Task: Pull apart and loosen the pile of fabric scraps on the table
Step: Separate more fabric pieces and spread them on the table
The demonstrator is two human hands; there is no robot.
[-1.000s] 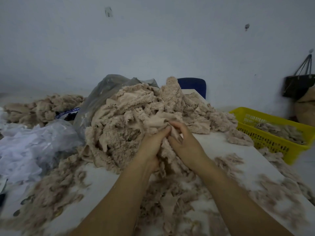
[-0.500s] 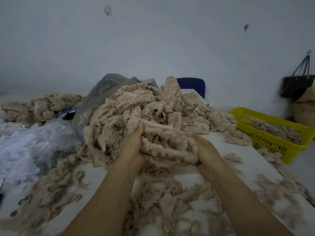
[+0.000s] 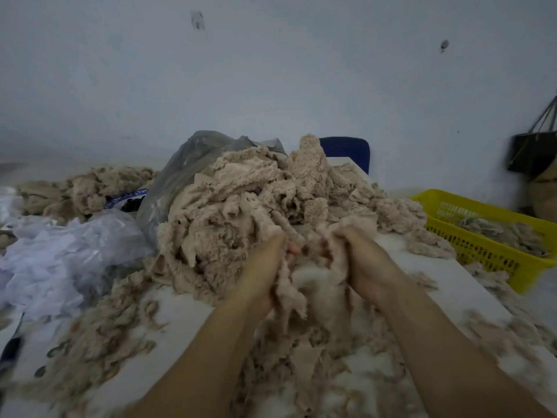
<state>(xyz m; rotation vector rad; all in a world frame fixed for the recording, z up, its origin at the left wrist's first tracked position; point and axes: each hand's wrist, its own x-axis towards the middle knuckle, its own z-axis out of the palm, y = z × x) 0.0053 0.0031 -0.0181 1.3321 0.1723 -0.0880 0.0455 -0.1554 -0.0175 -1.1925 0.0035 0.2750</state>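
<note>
left hand [image 3: 265, 267], right hand [image 3: 367, 263] drew together on scraps [image 3: 304, 286]

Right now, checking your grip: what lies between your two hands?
Head view: a blurred clump of beige fabric scraps, gripped by left hand and right hand.

Fabric scraps [image 3: 241, 212] pale beige-tan, fuzzy texture. Table [image 3: 446, 285] white. Basket [image 3: 482, 245] bright yellow, perforated grid walls. Chair back [image 3: 346, 149] dark blue. Plastic bag [image 3: 187, 164] translucent grey. Crumpled plastic [image 3: 60, 254] whitish-lilac. Wall [image 3: 271, 70] pale grey-blue. Hanging bag [image 3: 530, 152] black.
</note>
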